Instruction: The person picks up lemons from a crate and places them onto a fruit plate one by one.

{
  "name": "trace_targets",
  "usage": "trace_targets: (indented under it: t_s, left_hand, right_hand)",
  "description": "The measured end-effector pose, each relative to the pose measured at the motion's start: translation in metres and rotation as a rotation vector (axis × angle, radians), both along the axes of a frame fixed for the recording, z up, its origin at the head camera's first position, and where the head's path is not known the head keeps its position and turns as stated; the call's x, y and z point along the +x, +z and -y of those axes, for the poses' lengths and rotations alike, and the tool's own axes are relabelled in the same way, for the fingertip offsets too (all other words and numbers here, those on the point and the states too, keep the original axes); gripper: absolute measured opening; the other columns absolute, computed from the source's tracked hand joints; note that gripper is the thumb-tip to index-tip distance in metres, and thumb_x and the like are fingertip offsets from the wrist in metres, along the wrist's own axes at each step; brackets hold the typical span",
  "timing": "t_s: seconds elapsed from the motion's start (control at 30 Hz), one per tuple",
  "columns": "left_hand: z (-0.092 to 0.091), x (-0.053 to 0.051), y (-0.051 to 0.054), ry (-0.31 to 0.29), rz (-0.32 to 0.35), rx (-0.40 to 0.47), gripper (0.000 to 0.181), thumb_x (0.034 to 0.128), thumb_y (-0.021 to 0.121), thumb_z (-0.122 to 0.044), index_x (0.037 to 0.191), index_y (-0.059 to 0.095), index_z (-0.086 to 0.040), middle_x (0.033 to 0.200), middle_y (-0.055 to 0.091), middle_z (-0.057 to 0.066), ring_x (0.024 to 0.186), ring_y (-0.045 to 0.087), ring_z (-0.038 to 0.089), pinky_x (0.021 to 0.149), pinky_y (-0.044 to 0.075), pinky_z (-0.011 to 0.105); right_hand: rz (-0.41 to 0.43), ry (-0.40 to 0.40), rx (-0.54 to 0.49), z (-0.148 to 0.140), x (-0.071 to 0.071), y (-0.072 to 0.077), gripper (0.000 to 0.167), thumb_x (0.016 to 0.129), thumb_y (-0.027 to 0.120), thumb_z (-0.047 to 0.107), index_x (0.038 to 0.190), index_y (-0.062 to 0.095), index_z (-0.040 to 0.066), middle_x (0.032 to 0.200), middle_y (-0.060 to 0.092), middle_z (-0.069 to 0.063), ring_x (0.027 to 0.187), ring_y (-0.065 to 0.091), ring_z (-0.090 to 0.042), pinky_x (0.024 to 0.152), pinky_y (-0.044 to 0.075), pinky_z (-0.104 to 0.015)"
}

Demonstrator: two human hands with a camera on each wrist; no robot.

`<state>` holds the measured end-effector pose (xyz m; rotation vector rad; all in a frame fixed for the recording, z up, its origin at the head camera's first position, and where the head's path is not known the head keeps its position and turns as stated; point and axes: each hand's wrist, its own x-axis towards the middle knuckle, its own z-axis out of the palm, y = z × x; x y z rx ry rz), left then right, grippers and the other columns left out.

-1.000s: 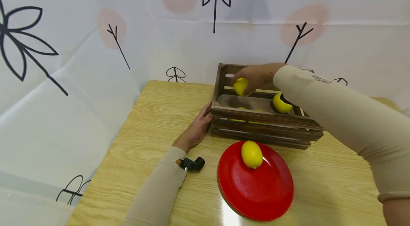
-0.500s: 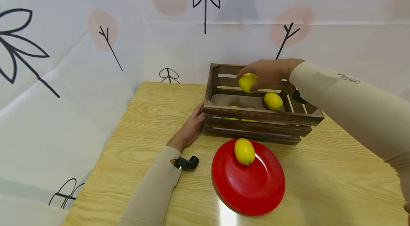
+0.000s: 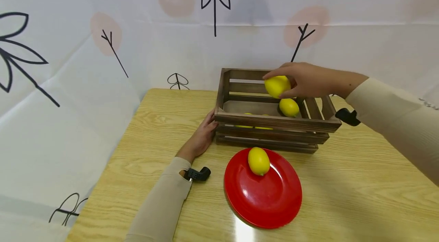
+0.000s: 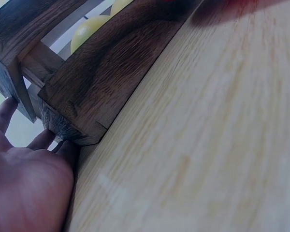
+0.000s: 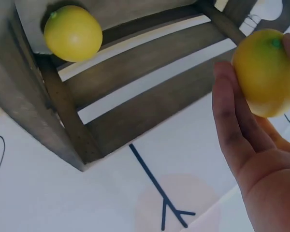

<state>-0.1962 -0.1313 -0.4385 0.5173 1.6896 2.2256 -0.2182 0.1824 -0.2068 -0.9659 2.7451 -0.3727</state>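
Over the wooden crate (image 3: 274, 122) my right hand (image 3: 310, 80) grips a lemon (image 3: 276, 86) between fingers and thumb. The right wrist view shows that same lemon (image 5: 267, 72) up close, held clear of the slats. Another lemon (image 3: 289, 107) lies inside the crate near its right end, and parts of further lemons show through the front slats. Against the crate's left end rests my left hand (image 3: 202, 137); in the left wrist view its fingers (image 4: 43, 140) touch the crate's corner, not curled round it. One more lemon (image 3: 258, 161) sits on the red plate (image 3: 267, 207).
The light wood table (image 3: 161, 120) carries the crate at its back, with the plate in front of it. A white patterned cloth (image 3: 137, 36) hangs behind and to the left. Black wrist cameras (image 3: 199, 174) are strapped to both wrists.
My right hand has moved to the right over the crate with the lemon in its grip. My left hand stays at the crate's end. The head view has shifted slightly.
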Motion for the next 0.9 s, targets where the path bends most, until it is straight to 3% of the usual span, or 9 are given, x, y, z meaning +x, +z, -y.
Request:
trace_targets:
  t_s: [0.17, 0.33, 0.5, 0.67, 0.8, 0.9]
  left_hand:
    - [0.002, -0.001, -0.003, 0.001, -0.007, -0.002, 0.065, 0.1051, 0.047, -0.032, 0.162, 0.015, -0.028, 0.166, 0.016, 0.007, 0.150, 0.019, 0.031, 0.122, 0.015, 0.050]
    - [0.001, 0.000, -0.004, 0.002, -0.007, -0.006, 0.062, 0.1054, 0.041, -0.026, 0.162, 0.014, -0.026, 0.166, 0.015, 0.008, 0.151, 0.017, 0.031, 0.123, 0.013, 0.050]
    - [0.000, 0.001, -0.002, 0.006, 0.000, -0.005, 0.061, 0.1054, 0.038, -0.021, 0.162, 0.014, -0.026, 0.166, 0.015, 0.009, 0.151, 0.018, 0.031, 0.123, 0.013, 0.050]
    - [0.000, 0.000, 0.000, 0.003, 0.009, -0.003, 0.062, 0.1058, 0.038, -0.021, 0.162, 0.013, -0.026, 0.166, 0.015, 0.008, 0.151, 0.018, 0.031, 0.123, 0.014, 0.050]
    - [0.000, -0.001, 0.000, -0.001, 0.008, 0.004, 0.063, 0.1054, 0.042, -0.024, 0.162, 0.013, -0.026, 0.166, 0.015, 0.007, 0.151, 0.018, 0.031, 0.123, 0.014, 0.050]
    - [0.000, -0.002, -0.001, 0.005, 0.005, 0.015, 0.065, 0.1046, 0.044, -0.025, 0.162, 0.014, -0.025, 0.166, 0.015, 0.008, 0.150, 0.019, 0.030, 0.123, 0.013, 0.049]
  right_hand:
    - [-0.061, 0.009, -0.112, -0.006, 0.017, -0.007, 0.062, 0.089, 0.076, 0.012, 0.145, 0.052, 0.025, 0.141, 0.051, -0.011, 0.098, 0.062, -0.022, 0.081, 0.058, -0.030]
    - [-0.105, 0.024, -0.255, -0.008, 0.037, -0.016, 0.067, 0.084, 0.079, 0.005, 0.144, 0.054, 0.020, 0.142, 0.049, -0.014, 0.107, 0.062, -0.027, 0.080, 0.060, -0.032]
    - [-0.261, 0.062, -0.312, -0.007, 0.055, -0.028, 0.074, 0.078, 0.084, 0.006, 0.144, 0.054, 0.017, 0.141, 0.051, -0.014, 0.099, 0.063, -0.021, 0.076, 0.055, -0.016]
    - [-0.427, 0.111, -0.356, -0.008, 0.073, -0.043, 0.078, 0.071, 0.089, 0.009, 0.142, 0.056, 0.016, 0.141, 0.052, -0.014, 0.108, 0.058, -0.022, 0.080, 0.044, -0.005]
    - [-0.467, 0.159, -0.452, -0.007, 0.086, -0.055, 0.064, 0.083, 0.078, 0.035, 0.140, 0.059, 0.013, 0.141, 0.053, -0.013, 0.111, 0.054, -0.014, 0.081, 0.045, -0.004]
    - [-0.460, 0.175, -0.503, -0.005, 0.093, -0.064, 0.065, 0.088, 0.061, 0.052, 0.139, 0.059, 0.013, 0.141, 0.052, -0.013, 0.116, 0.051, -0.007, 0.087, 0.045, -0.004]
